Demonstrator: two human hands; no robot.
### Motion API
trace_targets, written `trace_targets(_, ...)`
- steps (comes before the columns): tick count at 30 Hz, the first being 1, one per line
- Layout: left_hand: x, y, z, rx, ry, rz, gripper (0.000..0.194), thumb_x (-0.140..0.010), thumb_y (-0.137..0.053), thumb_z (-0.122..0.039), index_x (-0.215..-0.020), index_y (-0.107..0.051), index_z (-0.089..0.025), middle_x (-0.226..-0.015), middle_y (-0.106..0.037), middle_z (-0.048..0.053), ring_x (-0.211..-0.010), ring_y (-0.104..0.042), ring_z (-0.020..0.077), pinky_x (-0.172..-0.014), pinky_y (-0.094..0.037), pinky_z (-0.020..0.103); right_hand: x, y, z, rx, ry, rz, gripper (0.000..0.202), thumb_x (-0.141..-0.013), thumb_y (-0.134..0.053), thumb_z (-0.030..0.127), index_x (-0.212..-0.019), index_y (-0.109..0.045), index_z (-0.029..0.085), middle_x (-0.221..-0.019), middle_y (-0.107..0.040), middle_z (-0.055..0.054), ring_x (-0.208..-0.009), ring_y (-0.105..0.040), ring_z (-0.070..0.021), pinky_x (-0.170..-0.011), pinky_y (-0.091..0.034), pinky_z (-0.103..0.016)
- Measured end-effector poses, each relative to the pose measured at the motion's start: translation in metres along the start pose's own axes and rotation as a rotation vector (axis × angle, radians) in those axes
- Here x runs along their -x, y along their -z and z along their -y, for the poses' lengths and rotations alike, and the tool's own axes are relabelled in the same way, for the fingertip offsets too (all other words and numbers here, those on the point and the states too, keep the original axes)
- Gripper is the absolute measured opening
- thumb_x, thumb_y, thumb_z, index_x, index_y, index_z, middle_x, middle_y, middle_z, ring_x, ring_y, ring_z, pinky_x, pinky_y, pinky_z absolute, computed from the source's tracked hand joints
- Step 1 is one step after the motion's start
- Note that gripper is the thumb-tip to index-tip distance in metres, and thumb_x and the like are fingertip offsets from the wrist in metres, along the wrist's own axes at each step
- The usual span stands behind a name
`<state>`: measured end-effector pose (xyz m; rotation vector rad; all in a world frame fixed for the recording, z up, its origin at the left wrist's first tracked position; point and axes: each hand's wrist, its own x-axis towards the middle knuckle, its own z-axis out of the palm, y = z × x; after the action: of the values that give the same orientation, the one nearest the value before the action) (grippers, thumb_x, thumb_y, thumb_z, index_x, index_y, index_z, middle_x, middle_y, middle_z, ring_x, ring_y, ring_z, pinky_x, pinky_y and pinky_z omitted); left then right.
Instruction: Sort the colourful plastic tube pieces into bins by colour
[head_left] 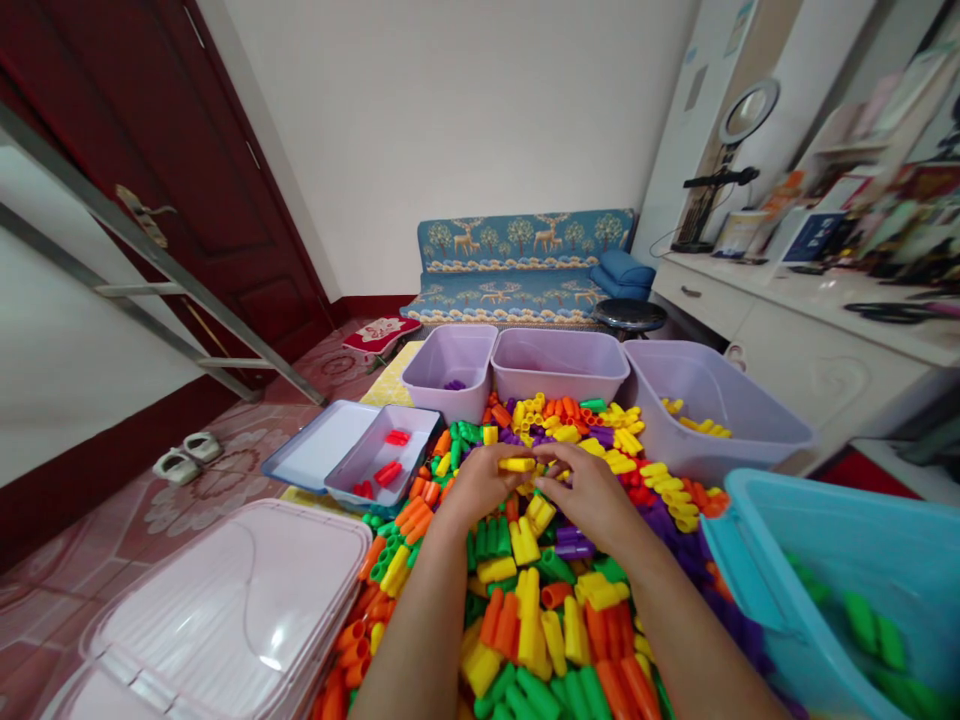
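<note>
Loose pieces (536, 695) in green, orange and yellow lie nearest the camera, heaped between and around the forearms. Leftmost is a pink lid (232, 600), then a tray (367, 445) with a few red pieces (388, 473). Next comes the left hand (484, 480), its fingers pinching a yellow piece (516, 464) just above the heap, between both hands.

That yellow piece looks like moulded plastic: probably light, stiff, hard to break and somewhat slippery, being smooth. Its long sides near the middle should give the surest hold; its ends leave less to grip. Its long axis runs roughly left to right, nearly level, with one end toward each hand; no front end can be told.

On its right, the right hand (585, 485) curves inward, thumb and forefinger parted near that end; whether they touch it, I cannot tell. Farthest right stands a teal bin (847, 530) holding green pieces (876, 632).
</note>
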<state>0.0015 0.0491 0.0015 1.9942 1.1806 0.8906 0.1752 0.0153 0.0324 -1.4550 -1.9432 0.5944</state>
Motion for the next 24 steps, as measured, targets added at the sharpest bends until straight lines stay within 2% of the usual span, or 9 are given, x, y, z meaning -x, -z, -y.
trace_targets(2, -0.001, 0.0, 0.002, 0.022, 0.006, -0.045, 0.032, -0.076, -0.063, -0.022, -0.107, -0.07, -0.018, -0.1, -0.072, 0.006, -0.088, -0.066, 0.0212, -0.081, -0.051, 0.03, 0.004, 0.009, 0.005, 0.104, 0.018, 0.052, 0.028, -0.07, -0.059, 0.017, -0.097, -0.066, 0.022, -0.094, -0.066, -0.002, -0.077, -0.061, -0.0158, -0.073, -0.045, -0.028)
trace_targets(4, -0.002, 0.0, 0.003, 0.049, 0.006, -0.097, 0.029, -0.078, -0.062, -0.025, -0.106, -0.07, -0.017, -0.1, -0.072, 0.006, -0.088, -0.066, 0.0213, -0.082, -0.051, 0.03, 0.01, 0.015, 0.011, 0.199, 0.065, 0.186, 0.032, -0.065, -0.061, 0.013, -0.095, -0.068, 0.025, -0.091, -0.065, 0.0, -0.077, -0.06, -0.0162, -0.071, -0.042, -0.027)
trace_targets(6, -0.003, 0.001, 0.002, 0.07, -0.003, -0.162, 0.027, -0.079, -0.061, -0.026, -0.104, -0.07, -0.018, -0.102, -0.072, 0.007, -0.093, -0.065, 0.0223, -0.085, -0.049, 0.031, 0.015, 0.015, 0.015, 0.254, 0.129, 0.295, 0.042, -0.062, -0.059, 0.007, -0.097, -0.068, 0.029, -0.095, -0.064, 0.0, -0.085, -0.061, -0.0172, -0.073, -0.041, -0.027)
trace_targets(8, -0.004, 0.001, 0.002, 0.106, 0.006, -0.236, 0.027, -0.079, -0.063, -0.028, -0.102, -0.071, -0.017, -0.102, -0.071, 0.008, -0.095, -0.064, 0.0231, -0.086, -0.049, 0.031, 0.018, 0.008, 0.017, 0.305, 0.163, 0.323, 0.048, -0.06, -0.057, 0.003, -0.098, -0.068, 0.031, -0.102, -0.061, 0.0, -0.092, -0.061, -0.0179, -0.075, -0.039, -0.026)
trace_targets(11, -0.005, 0.0, 0.003, 0.257, 0.068, -0.302, 0.031, -0.076, -0.065, -0.033, -0.101, -0.07, -0.016, -0.092, -0.071, 0.007, -0.083, -0.065, 0.0205, -0.073, -0.052, 0.028, 0.016, -0.004, 0.017, 0.413, 0.137, 0.289, 0.046, -0.065, -0.054, 0.003, -0.098, -0.068, 0.032, -0.1, -0.059, -0.002, -0.089, -0.062, -0.0178, -0.071, -0.039, -0.026)
trace_targets(15, -0.004, -0.003, 0.002, 0.504, 0.181, -0.286, 0.04, -0.072, -0.068, -0.041, -0.101, -0.067, -0.013, -0.074, -0.065, 0.002, -0.056, -0.058, 0.0132, -0.046, -0.047, 0.021, 0.01, -0.005, 0.011, 0.552, 0.008, 0.185, 0.034, -0.072, -0.057, 0.013, -0.102, -0.066, 0.027, -0.098, -0.061, -0.005, -0.087, -0.063, -0.0214, -0.069, -0.039, -0.028)
trace_targets(18, -0.004, -0.003, -0.002, 0.598, 0.219, -0.314, 0.042, -0.069, -0.07, -0.043, -0.098, -0.066, -0.012, -0.069, -0.06, 0.0, -0.052, -0.055, 0.0111, -0.041, -0.045, 0.02, 0.005, 0.004, 0.003, 0.548, -0.109, 0.072, 0.025, -0.075, -0.059, 0.024, -0.099, -0.065, 0.023, -0.096, -0.064, -0.006, -0.087, -0.063, -0.0232, -0.068, -0.039, -0.03)
trace_targets(21, -0.004, -0.002, -0.007, 0.654, 0.266, -0.358, 0.044, -0.066, -0.072, -0.043, -0.097, -0.066, -0.012, -0.068, -0.06, 0.0, -0.053, -0.055, 0.011, -0.041, -0.045, 0.019, 0.001, 0.012, -0.006, 0.513, -0.178, -0.032, 0.016, -0.082, -0.051, 0.024, -0.086, -0.066, 0.023, -0.091, -0.064, -0.004, -0.081, -0.063, -0.0201, -0.065, -0.038, -0.029)
trace_targets(24, -0.005, -0.003, -0.008, 0.667, 0.266, -0.366, 0.043, -0.065, -0.074, -0.04, -0.096, -0.067, -0.011, -0.067, -0.061, 0.0, -0.053, -0.054, 0.0099, -0.043, -0.045, 0.019, 0.001, 0.016, -0.013, 0.443, -0.163, -0.032, 0.012, -0.08, -0.056, 0.026, -0.086, -0.066, 0.023, -0.097, -0.063, -0.004, -0.08, -0.062, -0.0177, -0.065, -0.039, -0.027)
